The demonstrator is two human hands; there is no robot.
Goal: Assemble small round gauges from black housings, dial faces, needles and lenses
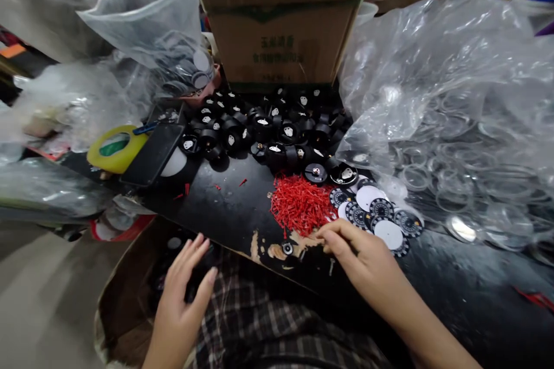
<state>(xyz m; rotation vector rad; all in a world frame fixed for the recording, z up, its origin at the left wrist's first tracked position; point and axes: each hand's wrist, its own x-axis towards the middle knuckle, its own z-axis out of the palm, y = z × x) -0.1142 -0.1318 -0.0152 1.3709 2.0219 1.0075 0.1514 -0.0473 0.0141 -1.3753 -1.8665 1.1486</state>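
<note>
My left hand [184,285] hovers off the table's front edge, above the lap, with its fingers apart and nothing in it. At the lower edge of a heap of small red pointer-like pieces [298,202], my right hand [367,262] has thumb and forefinger pinched together; what they hold, if anything, is too small to make out. Round printed dials [381,208], some showing white backs, lie just beyond the right hand. A small dark round part with a light centre [287,248] lies near the worn table edge. Several round black housings with metal plates [288,131] crowd the back.
A cardboard box [281,46] stands behind the housings. Transparent rings [454,167] spill from a plastic bag [437,63] at the right. At the left are a yellow tape roll [113,149], a dark tray [153,154] and a bag of discs [142,17]. Loose red pieces [243,182] dot the black table [208,196].
</note>
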